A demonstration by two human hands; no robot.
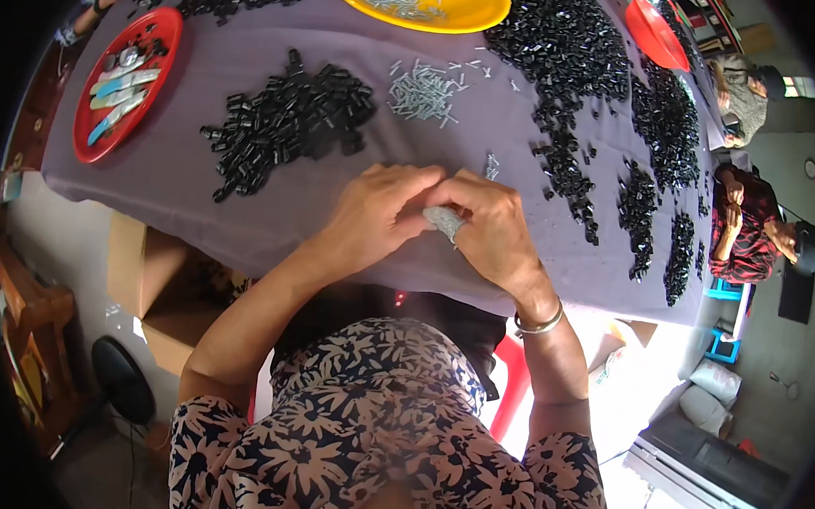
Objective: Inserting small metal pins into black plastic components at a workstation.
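Note:
My left hand and my right hand meet over the near part of the cloth-covered table, fingertips pressed together. Between them, against my right palm, sits a grey, speckled clump, perhaps small metal pins. What the fingertips pinch is hidden behind my fingers. Just beyond my right hand lie a few silver pins. Farther off is a loose pile of silver pins. Left of that spreads a heap of short black plastic parts.
A red tray with blue-and-white tools stands at the left. At the far side is a yellow bowl of silver pins; a red bowl sits far right. Black parts cover the right side. Other people sit along the right.

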